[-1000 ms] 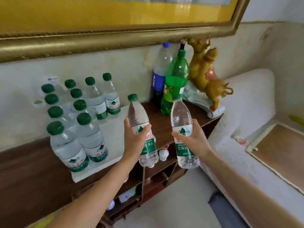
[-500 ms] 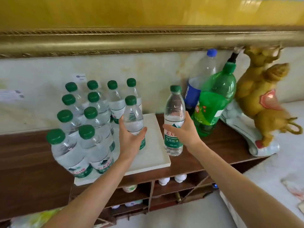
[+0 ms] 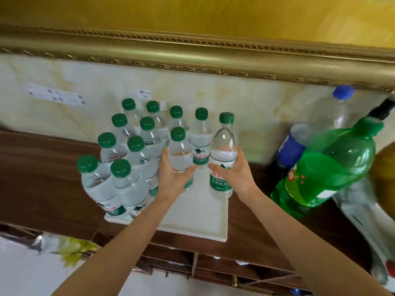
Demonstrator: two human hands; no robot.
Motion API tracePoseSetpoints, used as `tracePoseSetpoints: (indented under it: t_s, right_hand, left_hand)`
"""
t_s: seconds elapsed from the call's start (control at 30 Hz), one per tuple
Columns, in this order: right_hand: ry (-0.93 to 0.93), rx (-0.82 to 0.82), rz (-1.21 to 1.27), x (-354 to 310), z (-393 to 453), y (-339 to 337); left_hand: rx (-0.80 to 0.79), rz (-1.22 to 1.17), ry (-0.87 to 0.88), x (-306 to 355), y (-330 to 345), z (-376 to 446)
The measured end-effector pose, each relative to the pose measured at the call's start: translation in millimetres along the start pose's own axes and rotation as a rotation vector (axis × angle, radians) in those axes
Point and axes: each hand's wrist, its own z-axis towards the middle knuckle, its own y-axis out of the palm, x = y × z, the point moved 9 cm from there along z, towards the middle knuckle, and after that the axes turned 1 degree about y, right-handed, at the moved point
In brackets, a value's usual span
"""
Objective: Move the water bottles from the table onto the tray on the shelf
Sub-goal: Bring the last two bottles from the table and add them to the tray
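A white tray [image 3: 198, 218] lies on the dark wooden shelf [image 3: 42, 178], with several green-capped water bottles [image 3: 128, 167] standing in rows on its left and back. My left hand [image 3: 173, 178] grips one water bottle [image 3: 180, 154] upright over the tray, beside the standing rows. My right hand [image 3: 234, 174] holds a second water bottle [image 3: 223, 154] upright at the tray's right side, its base at or just above the tray surface. The two held bottles stand side by side, a little apart.
A blue-capped cola bottle [image 3: 314, 129] and a large green soda bottle [image 3: 327, 167] stand right of the tray. A golden figurine [image 3: 384, 174] on a white base sits at the far right. A gilded frame [image 3: 192, 52] hangs above. Cubby shelves [image 3: 213, 265] open below.
Both hands have carried their bottles up from in front of the shelf and forward onto the tray, closing in beside the standing rows. The view has shifted left and closer.
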Motion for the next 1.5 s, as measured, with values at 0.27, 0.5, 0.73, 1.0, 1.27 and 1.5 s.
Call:
tracePoseSetpoints:
  t_s: [0.27, 0.5, 0.73, 1.0, 1.27, 1.5]
  right_hand:
    - [-0.152, -0.124, -0.035, 5.0, 15.1, 18.1]
    - [-0.171, -0.128, -0.002, 13.4, 18.0, 21.9]
    - [-0.161, -0.147, -0.053, 16.5, 12.0, 18.2]
    - [-0.137, -0.122, -0.076, 19.0, 12.1, 17.9]
    - [-0.100, -0.113, -0.118, 26.8, 13.6, 16.6]
    - [-0.063, -0.211, -0.272, 34.7, 6.2, 14.6]
  left_hand:
    - [0.043, 0.013, 0.053, 12.3, 0.8, -12.8]
    - [0.085, 0.306, -0.264, -44.8, 9.2, -35.6]
    - [-0.072, 0.737, -0.283, -39.0, 24.5, -31.9]
    - [-0.125, 0.594, -0.395, -44.8, 22.4, -20.3]
    - [-0.168, 0.759, -0.309, -47.5, 21.4, -16.7]
    - [-0.045, 0.281, -0.425, -60.4, 10.6, -24.8]
